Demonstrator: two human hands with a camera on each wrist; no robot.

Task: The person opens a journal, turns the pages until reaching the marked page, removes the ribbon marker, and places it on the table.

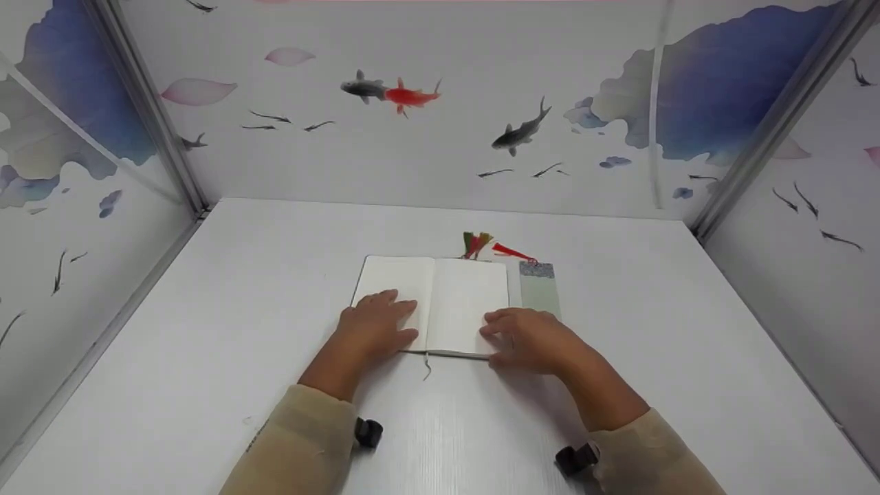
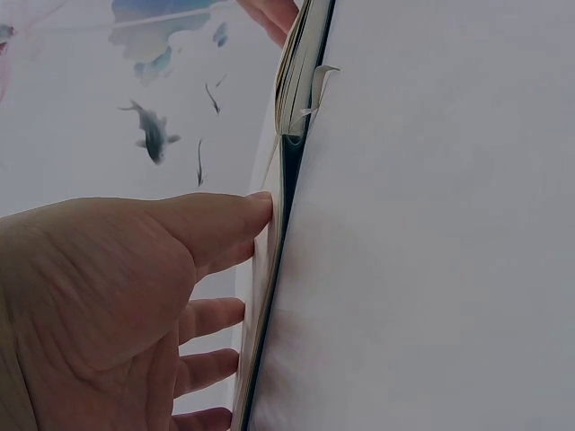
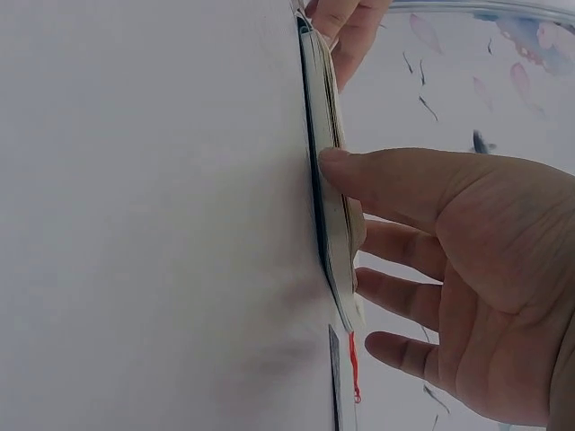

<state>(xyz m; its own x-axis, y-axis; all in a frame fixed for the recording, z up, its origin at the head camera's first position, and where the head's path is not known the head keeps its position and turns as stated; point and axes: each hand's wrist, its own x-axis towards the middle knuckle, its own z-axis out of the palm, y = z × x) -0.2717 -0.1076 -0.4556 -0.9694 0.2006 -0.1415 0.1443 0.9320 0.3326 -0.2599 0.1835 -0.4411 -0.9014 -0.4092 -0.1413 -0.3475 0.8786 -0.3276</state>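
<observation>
We see a notebook (image 1: 432, 302) spread on the tabletop (image 1: 275, 282); the left grip (image 1: 375, 328), fingers apart, rests on its left page (image 1: 397, 273), the right grip (image 1: 533, 338), also apart, touching its right page (image 1: 459, 309).

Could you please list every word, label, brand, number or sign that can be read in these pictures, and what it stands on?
No text can be read.
Open notebook: no legible writing.
Left sleeve: dark marks, too small to read.
Tasselled bookmark: no legible text.
</observation>
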